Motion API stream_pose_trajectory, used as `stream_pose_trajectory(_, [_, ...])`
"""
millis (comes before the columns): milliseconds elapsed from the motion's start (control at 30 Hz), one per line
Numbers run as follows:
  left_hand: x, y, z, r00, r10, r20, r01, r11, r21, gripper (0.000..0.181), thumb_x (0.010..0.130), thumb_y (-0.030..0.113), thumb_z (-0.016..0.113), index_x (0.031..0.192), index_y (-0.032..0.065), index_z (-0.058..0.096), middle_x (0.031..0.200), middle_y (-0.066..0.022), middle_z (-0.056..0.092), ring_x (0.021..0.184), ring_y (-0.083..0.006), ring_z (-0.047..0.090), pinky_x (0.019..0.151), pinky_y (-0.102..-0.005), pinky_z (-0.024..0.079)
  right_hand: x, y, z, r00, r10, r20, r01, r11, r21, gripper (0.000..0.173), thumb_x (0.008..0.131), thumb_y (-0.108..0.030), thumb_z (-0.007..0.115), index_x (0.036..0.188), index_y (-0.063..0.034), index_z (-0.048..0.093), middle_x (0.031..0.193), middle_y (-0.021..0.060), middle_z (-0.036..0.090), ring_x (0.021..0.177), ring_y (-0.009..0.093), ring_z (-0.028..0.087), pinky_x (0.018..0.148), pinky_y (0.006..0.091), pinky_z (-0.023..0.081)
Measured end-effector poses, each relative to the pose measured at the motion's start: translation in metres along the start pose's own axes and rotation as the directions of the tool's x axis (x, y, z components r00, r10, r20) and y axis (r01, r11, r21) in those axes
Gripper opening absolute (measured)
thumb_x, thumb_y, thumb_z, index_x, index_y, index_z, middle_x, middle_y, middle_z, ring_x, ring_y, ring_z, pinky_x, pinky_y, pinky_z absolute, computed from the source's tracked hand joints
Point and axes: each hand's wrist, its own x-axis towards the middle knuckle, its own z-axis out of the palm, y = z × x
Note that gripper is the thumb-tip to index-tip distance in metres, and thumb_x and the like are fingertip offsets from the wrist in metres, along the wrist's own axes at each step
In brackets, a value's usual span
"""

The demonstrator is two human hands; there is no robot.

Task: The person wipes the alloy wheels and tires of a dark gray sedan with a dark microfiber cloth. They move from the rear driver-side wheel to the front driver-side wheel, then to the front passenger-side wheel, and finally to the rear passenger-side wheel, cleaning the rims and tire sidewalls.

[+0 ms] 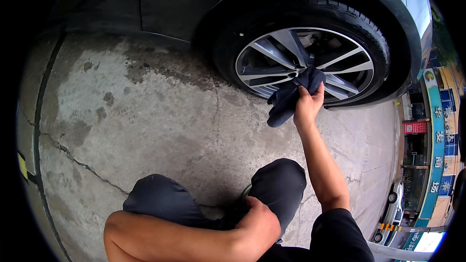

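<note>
My right hand [309,102] grips a bunched dark blue cloth [284,103]. The cloth overlaps the lower spokes of an alloy wheel [291,47], close to its hub, and one end hangs down in front of the tyre [227,43]. Silver and dark grey spokes alternate, and brake parts show through the gaps. Across my lap, my left hand [260,216] rests against the inner side of my right knee; its fingers are mostly hidden.
A dark grey car body [165,7] stands over the wheel. Cracked, stained concrete [156,127] stretches between my knees and the car. On the far right are a parked silver car [395,202], a striped barrier [389,227] and a shopfront with a teal sign [433,153] bearing writing.
</note>
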Motion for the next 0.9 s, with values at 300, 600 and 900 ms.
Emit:
stream_pose_trajectory(300, [0.001, -0.003, -0.008, 1.0, -0.017, 0.008, 0.017, 0.999, 0.04, 0.057, 0.092, 0.02, 0.067, 0.146, 0.0052, 0.057, 0.106, -0.0137, 0.075, 0.102, -0.0311, 0.071, 0.096, -0.0503, 0.052, 0.08, -0.094, -0.013, 0.525, -0.314, 0.791, 0.767, -0.23, -0.599, 0.039, 0.079, -0.002, 0.063, 0.118, -0.0068, 0.071, 0.125, 0.009, 0.073, 0.13, 0.029, 0.06, 0.089, 0.0417, 0.054])
stream_pose_trajectory(600, [0.012, -0.005, -0.005, 0.997, -0.041, -0.061, 0.039, 0.998, -0.043, 0.058, 0.089, 0.018, 0.068, 0.144, 0.006, 0.059, 0.099, -0.0101, 0.074, 0.093, -0.0261, 0.07, 0.083, -0.0424, 0.051, 0.071, -0.058, -0.034, 0.869, 0.168, 0.465, 0.129, 0.831, -0.541, 0.036, 0.082, 0.002, 0.05, 0.112, 0.001, 0.07, 0.082, 0.0084, 0.069, 0.069, 0.021, 0.062, 0.068, 0.0314, 0.052])
stream_pose_trajectory(900, [0.004, -0.014, -0.011, 0.997, -0.065, -0.039, 0.065, 0.998, 0.002, 0.058, 0.089, 0.016, 0.067, 0.145, 0.0057, 0.059, 0.095, -0.0095, 0.073, 0.091, -0.0252, 0.069, 0.086, -0.0422, 0.05, 0.055, -0.099, -0.065, 0.981, 0.013, 0.196, -0.054, 0.977, 0.207, 0.037, 0.089, 0.009, 0.05, 0.124, 0.0058, 0.062, 0.109, 0.0128, 0.072, 0.093, 0.022, 0.073, 0.088, 0.0337, 0.06])
